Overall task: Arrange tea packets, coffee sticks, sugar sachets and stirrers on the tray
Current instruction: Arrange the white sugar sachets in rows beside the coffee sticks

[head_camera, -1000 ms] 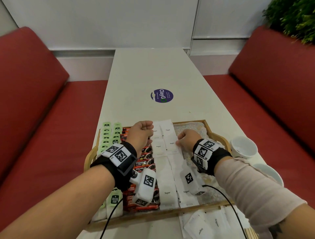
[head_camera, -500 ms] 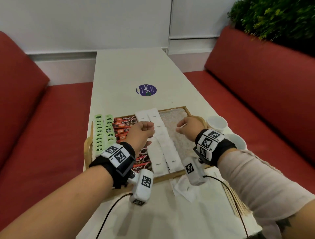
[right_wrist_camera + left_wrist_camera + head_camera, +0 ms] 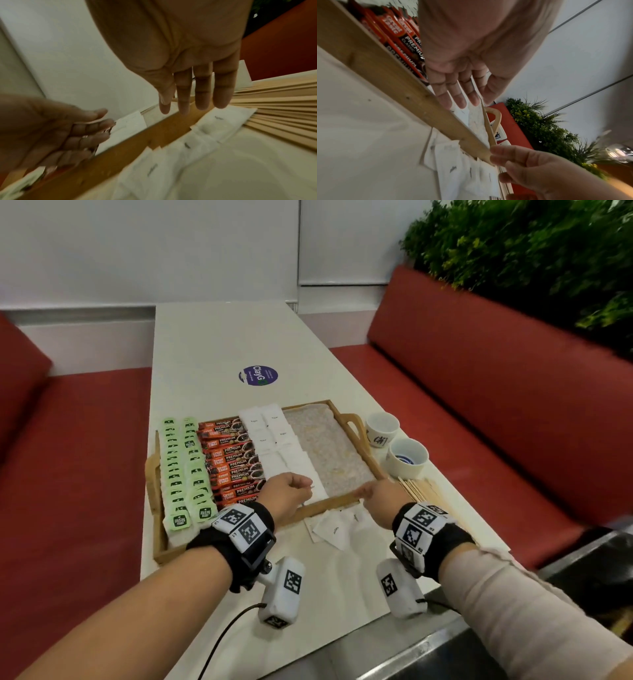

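The wooden tray (image 3: 346,501) lay on the white table (image 3: 212,344) and was filled from its left side: two rows of green tea packets (image 3: 183,463), a column of red coffee sticks (image 3: 236,463), then two columns of white sugar sachets (image 3: 274,440). The lined strip (image 3: 329,453) at the tray's right side held nothing. Loose sugar sachets (image 3: 334,529) lay on the table just outside the near rail, and a fan of wooden stirrers (image 3: 424,491) lay off the tray's near right corner, beside two white cups (image 3: 406,462).

The left hand (image 3: 286,496) hovered over the near end of the sachet columns; its wrist view showed the fingers (image 3: 453,93) extended and relaxed, holding nothing. The right hand (image 3: 380,496) was at the tray's near right corner, fingers (image 3: 202,92) straight and empty, above the rail and close to the stirrers.

Judgement: the step in hand appeared to be collecting either the stray sachets or the stirrers. Flat items of this kind are best slid off the surface by an edge, then squared against the existing columns.

The near rail stood between the loose items and the tray floor, so each load would need lifting over it. The cups crowded the stirrers' far side. The bare strip offered ample room for stirrers laid lengthwise.
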{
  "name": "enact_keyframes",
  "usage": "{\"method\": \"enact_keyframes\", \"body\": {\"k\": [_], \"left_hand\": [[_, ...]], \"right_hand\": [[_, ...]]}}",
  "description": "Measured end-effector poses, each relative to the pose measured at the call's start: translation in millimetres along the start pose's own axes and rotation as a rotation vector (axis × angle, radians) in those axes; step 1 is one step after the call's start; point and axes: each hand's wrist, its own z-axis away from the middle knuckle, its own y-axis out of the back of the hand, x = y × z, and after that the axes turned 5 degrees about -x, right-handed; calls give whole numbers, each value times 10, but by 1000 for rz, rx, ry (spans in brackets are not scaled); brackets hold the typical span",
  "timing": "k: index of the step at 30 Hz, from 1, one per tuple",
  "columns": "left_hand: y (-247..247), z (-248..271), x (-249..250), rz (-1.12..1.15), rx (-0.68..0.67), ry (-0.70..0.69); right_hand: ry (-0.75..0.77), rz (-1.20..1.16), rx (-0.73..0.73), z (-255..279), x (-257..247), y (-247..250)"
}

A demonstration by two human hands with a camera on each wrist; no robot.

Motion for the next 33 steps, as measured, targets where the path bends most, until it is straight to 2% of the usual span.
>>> {"method": "enact_keyframes", "body": {"k": [3,6,10,18,22,25,27,33], "left_hand": [[-117,40,-31,-71,-21,35],[-213,59,-82,-197,-37,59],[-286,107,-142,-293,-2,129],[-332,227,-277,-385,98,257],[-350,243,-361,-446,126,297],[-375,261,-369,-526,148,322],[-398,264,-377,-582,147,326],[-440,240,-445,-639,150,299]], "right_hand": [[-23,106,-57,43,24,-197],[60,263,-142,115,16,-286],[79,393,-214,161,-40,-393],[296,420,-223,262,-50,-696],[414,223,-245,292,-25,-679],[345,-79,-82,304,34,-609],[249,-174,-1,269,41,-577],[112,-112,-104,120,-168,-636]]}}
